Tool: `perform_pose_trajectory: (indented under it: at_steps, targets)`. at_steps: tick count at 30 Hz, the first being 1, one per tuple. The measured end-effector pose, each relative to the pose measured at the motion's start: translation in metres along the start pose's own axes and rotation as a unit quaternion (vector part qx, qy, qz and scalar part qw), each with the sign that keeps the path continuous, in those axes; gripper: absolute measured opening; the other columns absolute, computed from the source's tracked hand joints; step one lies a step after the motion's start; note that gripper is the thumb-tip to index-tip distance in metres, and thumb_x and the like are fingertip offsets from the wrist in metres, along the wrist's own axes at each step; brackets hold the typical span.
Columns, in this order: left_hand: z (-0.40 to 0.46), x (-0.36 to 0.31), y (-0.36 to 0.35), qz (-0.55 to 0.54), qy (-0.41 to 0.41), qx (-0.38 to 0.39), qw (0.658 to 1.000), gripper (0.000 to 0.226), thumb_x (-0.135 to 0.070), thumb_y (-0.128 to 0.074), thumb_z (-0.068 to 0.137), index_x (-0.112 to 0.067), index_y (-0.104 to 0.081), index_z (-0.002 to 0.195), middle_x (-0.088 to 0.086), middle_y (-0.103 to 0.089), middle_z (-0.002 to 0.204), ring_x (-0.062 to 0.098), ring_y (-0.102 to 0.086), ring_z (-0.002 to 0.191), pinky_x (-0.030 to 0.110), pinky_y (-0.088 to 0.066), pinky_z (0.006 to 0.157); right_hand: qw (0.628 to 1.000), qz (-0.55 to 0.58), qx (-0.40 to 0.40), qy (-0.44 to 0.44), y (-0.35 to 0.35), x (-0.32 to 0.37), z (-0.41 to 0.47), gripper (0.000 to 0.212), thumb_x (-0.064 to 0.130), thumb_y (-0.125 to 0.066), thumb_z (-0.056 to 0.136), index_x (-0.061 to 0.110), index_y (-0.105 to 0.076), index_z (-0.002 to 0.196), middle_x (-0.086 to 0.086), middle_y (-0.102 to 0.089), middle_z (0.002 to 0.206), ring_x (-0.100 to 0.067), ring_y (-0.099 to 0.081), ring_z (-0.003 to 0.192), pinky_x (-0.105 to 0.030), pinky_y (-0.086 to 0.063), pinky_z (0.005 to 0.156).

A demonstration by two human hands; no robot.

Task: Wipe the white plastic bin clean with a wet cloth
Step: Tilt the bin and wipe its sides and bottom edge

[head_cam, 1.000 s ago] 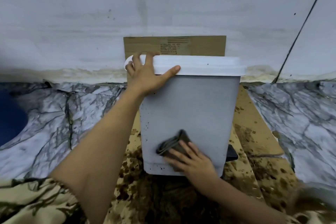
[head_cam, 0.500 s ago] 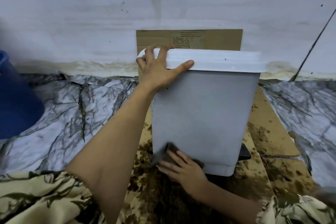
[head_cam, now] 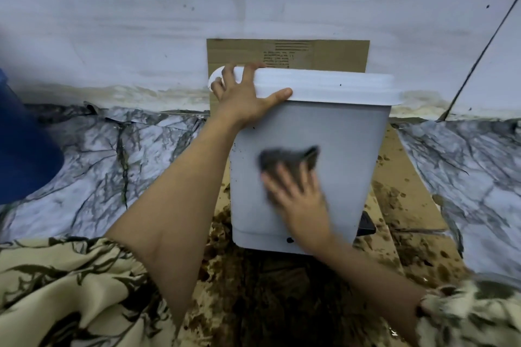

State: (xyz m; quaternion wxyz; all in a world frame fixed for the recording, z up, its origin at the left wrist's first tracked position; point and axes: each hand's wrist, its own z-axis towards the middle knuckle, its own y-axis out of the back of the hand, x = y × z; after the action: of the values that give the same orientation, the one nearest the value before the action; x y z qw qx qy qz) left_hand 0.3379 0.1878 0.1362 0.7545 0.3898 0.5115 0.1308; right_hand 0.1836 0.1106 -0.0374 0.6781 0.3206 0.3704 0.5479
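Nearest the camera, two patterned cream-and-dark sleeves [head_cam: 64, 287] frame the bottom corners, with bare forearms reaching forward over stained, mud-spattered cardboard [head_cam: 408, 205] laid flat on the floor. The right hand [head_cam: 298, 200] lies flat, fingers spread, pressing a dark grey cloth [head_cam: 287, 159] against the near face of the white plastic bin [head_cam: 346, 155]; the palm pins the cloth to the wall rather than closing around it, and both hand and cloth are smeared by motion blur. The cloth sits about mid-height on that face, left of its centre. The bin stands upright on the cardboard, its lid [head_cam: 332, 84] shut, small dark specks along its left edge and one on the lid's front. A black pedal [head_cam: 366, 224] juts from its lower right side. Higher up, the left hand [head_cam: 242, 98] clamps the lid's near left corner, fingers curled over the top and thumb stretched along the front rim. To either side of the cardboard lies marble-patterned floor covering [head_cam: 93, 160]. A blue rounded object [head_cam: 22, 155] is partly cut off at the left edge. Behind the bin another cardboard sheet [head_cam: 324, 55] leans upright against the pale wall [head_cam: 169, 22], whose base is stained yellowish.
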Motion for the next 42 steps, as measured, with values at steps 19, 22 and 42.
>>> perform_pose_trajectory:
  at_steps: [19,22,42]
  targets:
    - [0.003,0.007,-0.011,-0.001,-0.012,-0.033,0.999,0.071,-0.073,-0.059,0.071,-0.043,-0.035,0.131,0.004,-0.009,0.152,0.035,-0.004,0.140,0.042,-0.013,0.116,0.955,0.182,-0.042,-0.231,0.010,-0.062,-0.046,0.071,0.011,-0.064,0.087,0.022,-0.024,0.146,-0.011,-0.003,0.153,-0.046,0.003,0.139,-0.067,-0.022,0.105]
    - [0.003,0.009,-0.012,0.000,-0.015,-0.033,0.999,0.071,-0.074,-0.058,0.070,-0.044,-0.035,0.131,0.003,-0.008,0.153,0.035,-0.003,0.140,0.042,-0.014,0.114,0.934,0.214,0.141,-0.248,-0.024,-0.022,-0.139,0.073,0.017,-0.053,0.095,0.020,-0.005,0.148,-0.002,0.024,0.150,-0.042,0.013,0.140,-0.052,-0.040,0.105]
    - [-0.004,0.022,0.024,0.069,-0.125,-0.017,0.990,0.046,-0.071,-0.041,0.083,-0.051,-0.045,0.123,-0.010,-0.031,0.120,0.028,-0.024,0.127,0.037,-0.014,0.108,0.988,0.026,0.045,0.145,0.024,0.022,0.020,0.061,0.046,-0.065,0.082,0.033,-0.046,0.138,0.008,-0.048,0.143,-0.031,-0.038,0.136,-0.046,-0.039,0.108]
